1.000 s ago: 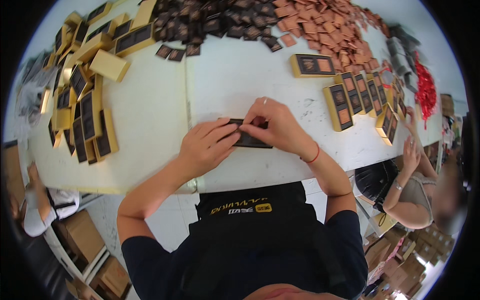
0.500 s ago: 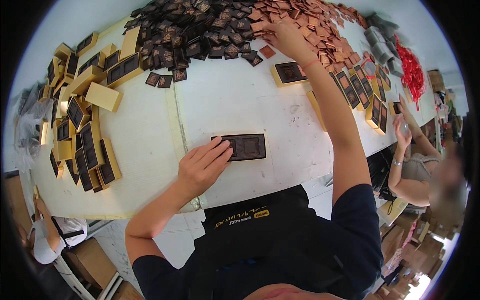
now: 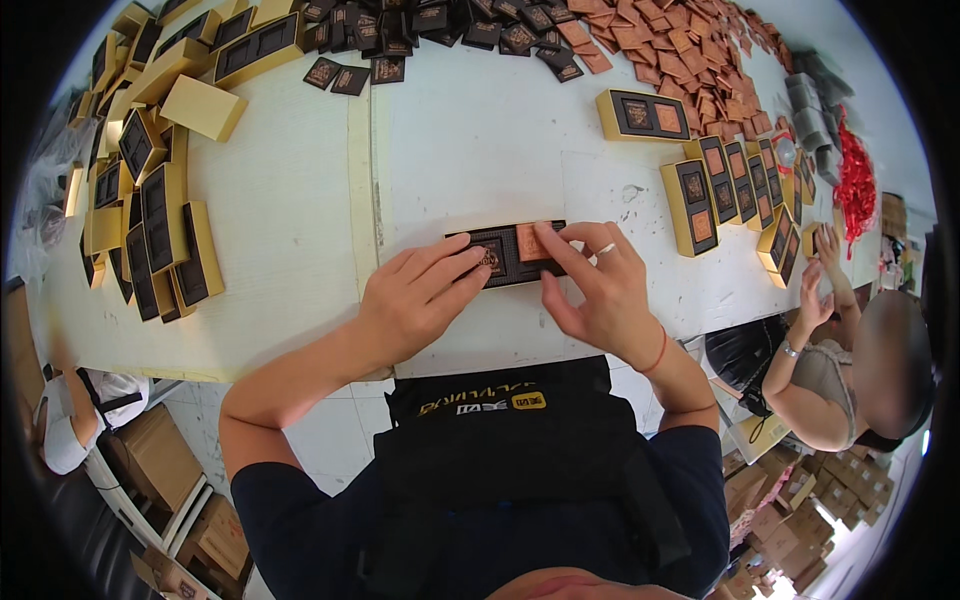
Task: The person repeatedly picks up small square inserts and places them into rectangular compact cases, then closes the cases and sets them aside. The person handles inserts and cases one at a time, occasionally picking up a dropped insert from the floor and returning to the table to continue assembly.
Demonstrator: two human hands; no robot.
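A shallow gold box with a black two-compartment insert [image 3: 510, 271] lies on the table in front of me. My left hand [image 3: 412, 300] rests on its left end, fingers stretched over a black flat square [image 3: 490, 255] in the left compartment. At the right compartment, a copper-coloured flat square [image 3: 530, 243] lies under the fingertips of my right hand [image 3: 600, 285]. Those fingers press on the square, with the thumb held apart near the box's front edge. My fingers partly cover both squares.
Loose black squares [image 3: 390, 35] and copper squares [image 3: 690, 50] pile at the back. Gold boxes with bare inserts [image 3: 160, 215] stack at the left; filled boxes [image 3: 692, 205] stand at the right. Red shreds [image 3: 855, 185] lie beyond. A co-worker's hands [image 3: 822, 270] are at the right edge.
My right hand has come back from the far pile to the box with a copper square, now at the right compartment. My left hand stays on the left end. The whole view has shifted.
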